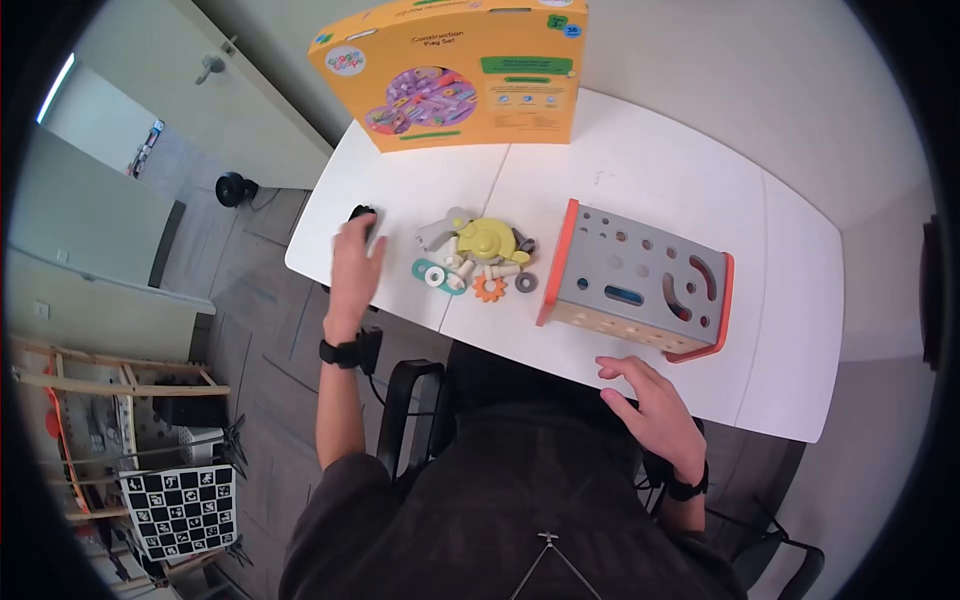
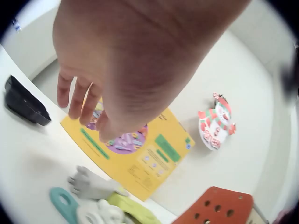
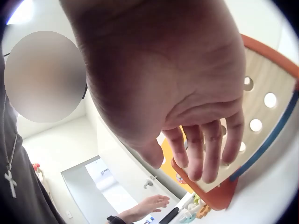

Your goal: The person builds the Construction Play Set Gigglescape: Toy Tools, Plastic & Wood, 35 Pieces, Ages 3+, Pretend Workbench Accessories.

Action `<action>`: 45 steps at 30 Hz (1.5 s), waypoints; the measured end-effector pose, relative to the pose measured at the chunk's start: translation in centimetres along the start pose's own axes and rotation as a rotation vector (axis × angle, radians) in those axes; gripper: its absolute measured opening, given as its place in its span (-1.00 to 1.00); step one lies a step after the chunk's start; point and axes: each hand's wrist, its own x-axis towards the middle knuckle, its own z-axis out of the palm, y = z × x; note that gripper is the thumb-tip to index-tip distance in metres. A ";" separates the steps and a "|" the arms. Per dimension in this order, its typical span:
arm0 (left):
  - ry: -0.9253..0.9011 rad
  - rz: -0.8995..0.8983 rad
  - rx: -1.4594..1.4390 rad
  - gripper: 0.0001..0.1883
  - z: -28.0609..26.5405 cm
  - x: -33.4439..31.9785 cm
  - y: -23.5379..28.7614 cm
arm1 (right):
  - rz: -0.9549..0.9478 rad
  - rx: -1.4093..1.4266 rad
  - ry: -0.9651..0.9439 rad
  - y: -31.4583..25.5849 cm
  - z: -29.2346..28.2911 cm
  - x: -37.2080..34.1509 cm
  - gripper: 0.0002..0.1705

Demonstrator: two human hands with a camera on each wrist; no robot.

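My left hand point(image 1: 354, 275) is over the left end of the white table, its fingers loosely extended and holding nothing. Just past its fingertips lies a small black object point(image 2: 25, 103), partly covered by the hand in the head view. To the right of that hand sits a pile of toy parts: a lime-green piece point(image 1: 487, 240), a teal strip point(image 1: 425, 270), an orange gear point(image 1: 489, 289) and a grey ring point(image 1: 526, 283). My right hand point(image 1: 655, 412) hovers at the table's front edge, fingers relaxed, below a toy workbench box point(image 1: 640, 262) with a grey perforated top and orange ends.
A yellow construction play set box point(image 1: 450, 80) stands upright at the back of the white table point(image 1: 790, 300). A snowman decoration point(image 2: 217, 122) hangs on the wall. Left of the table are a door point(image 1: 200, 90) and a wooden rack point(image 1: 120, 385); a black chair armrest point(image 1: 400, 400) is close by.
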 end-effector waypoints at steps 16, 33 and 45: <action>-0.278 0.134 0.018 -0.64 3.6 -5.7 8.7 | -0.026 -0.047 -0.077 -0.1 1.0 1.5 -0.66; -0.294 0.236 -0.027 -0.76 4.5 -5.6 7.9 | -0.023 -0.051 -0.041 -0.1 1.1 -0.1 -0.67; -0.074 0.373 -0.453 -0.49 -2.4 -5.5 19.3 | -0.237 -0.233 0.317 -1.3 -2.1 -0.3 -0.77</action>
